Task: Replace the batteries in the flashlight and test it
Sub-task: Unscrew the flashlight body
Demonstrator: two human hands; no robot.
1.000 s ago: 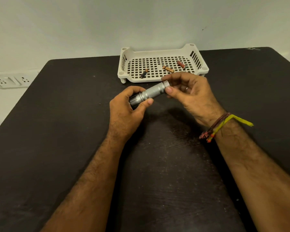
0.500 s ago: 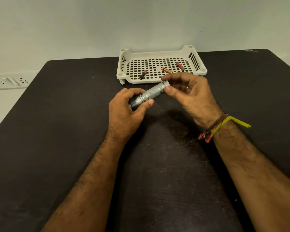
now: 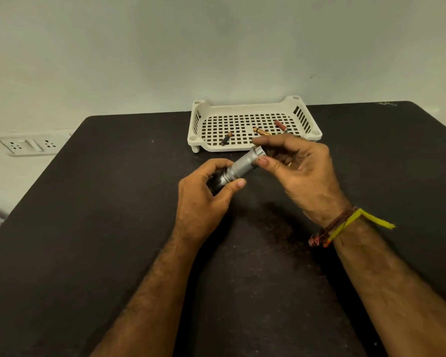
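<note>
A small silver flashlight [image 3: 242, 167] is held above the black table, tilted up toward the right. My left hand [image 3: 204, 202] wraps its dark lower end. My right hand [image 3: 301, 171] pinches the upper end cap between thumb and fingers. Behind them stands a white slotted tray [image 3: 252, 148] with three small batteries: a dark one [image 3: 226, 138] at the left, an orange one [image 3: 261, 131] in the middle, a reddish one [image 3: 280, 125] at the right. The flashlight's head is hidden in my left palm.
The black table [image 3: 113, 228] runs to a pale wall at the back. A white socket panel [image 3: 26, 145] sits on the wall at the left. A thread band with a yellow strip [image 3: 345, 225] is on my right wrist.
Both hands hold the flashlight in nearly the same place. The view has tipped slightly, so the tray and hands sit a little lower in the picture.
</note>
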